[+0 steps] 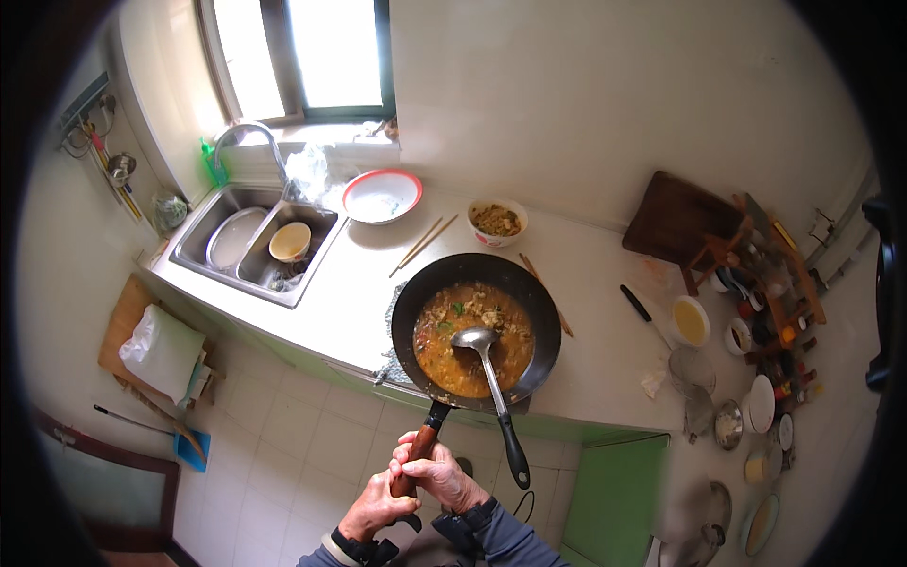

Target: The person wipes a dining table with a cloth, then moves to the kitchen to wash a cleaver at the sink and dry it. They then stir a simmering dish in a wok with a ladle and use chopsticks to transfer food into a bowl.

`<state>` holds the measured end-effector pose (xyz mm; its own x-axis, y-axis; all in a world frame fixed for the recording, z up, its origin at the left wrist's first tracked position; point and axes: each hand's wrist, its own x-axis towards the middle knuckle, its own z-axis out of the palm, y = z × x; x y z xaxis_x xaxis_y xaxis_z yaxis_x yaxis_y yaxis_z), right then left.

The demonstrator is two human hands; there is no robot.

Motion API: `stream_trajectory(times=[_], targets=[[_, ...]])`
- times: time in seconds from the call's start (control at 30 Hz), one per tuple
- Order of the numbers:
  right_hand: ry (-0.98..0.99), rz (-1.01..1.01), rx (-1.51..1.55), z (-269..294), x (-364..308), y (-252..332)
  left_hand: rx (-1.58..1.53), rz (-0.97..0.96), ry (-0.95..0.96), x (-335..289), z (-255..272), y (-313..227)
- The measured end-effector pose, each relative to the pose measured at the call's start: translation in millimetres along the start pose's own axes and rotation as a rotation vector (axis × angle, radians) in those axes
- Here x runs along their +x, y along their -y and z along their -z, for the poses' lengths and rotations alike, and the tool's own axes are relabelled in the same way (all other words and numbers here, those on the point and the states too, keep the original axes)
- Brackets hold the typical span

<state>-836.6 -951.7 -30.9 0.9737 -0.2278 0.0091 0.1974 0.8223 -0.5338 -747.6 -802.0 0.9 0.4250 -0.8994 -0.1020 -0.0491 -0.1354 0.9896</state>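
Note:
Both my hands are closed round the brown wooden handle [420, 452] of a dark wok [546, 333]. My left hand [376, 508] grips near the handle's end, and my right hand [448, 480] wraps it just beside and above. The wok rests at the counter's front edge, over a crumpled silvery mat [389, 352]. Inside it is an orange-brown soupy stew [436, 354] with bits of green. A metal ladle [477, 338] leans in the stew, its black handle hanging over the near rim, apart from my hands.
Behind the wok stand a bowl of food [493, 243], a red-rimmed basin [383, 197] and chopsticks [425, 244]. The double sink [304, 210] is at left. To the right are a knife [636, 302], a bowl of yellow liquid [692, 321], a cutting board [680, 217] and a green cabinet door [614, 491].

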Motion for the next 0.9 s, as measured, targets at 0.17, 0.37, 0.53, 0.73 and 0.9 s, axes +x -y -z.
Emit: stream_trajectory(times=[0.17,0.37,0.53,0.73,0.9], targets=[[0.003,-0.053,0.005,7,-12,3,-0.001,0.062,-0.007,-5,-12,6],[0.020,-0.108,0.011,-19,-26,17,0.034,0.208,0.040,-19,-4,-41],[-0.066,-0.129,-0.191,-4,-47,29,0.133,0.252,0.050,-17,18,-74],[-0.435,-0.181,0.074,-14,-136,102,0.119,0.343,-0.007,-6,54,-99],[-0.546,-0.108,-0.232,-81,-121,110,0.055,0.382,-0.013,-5,58,-104]])
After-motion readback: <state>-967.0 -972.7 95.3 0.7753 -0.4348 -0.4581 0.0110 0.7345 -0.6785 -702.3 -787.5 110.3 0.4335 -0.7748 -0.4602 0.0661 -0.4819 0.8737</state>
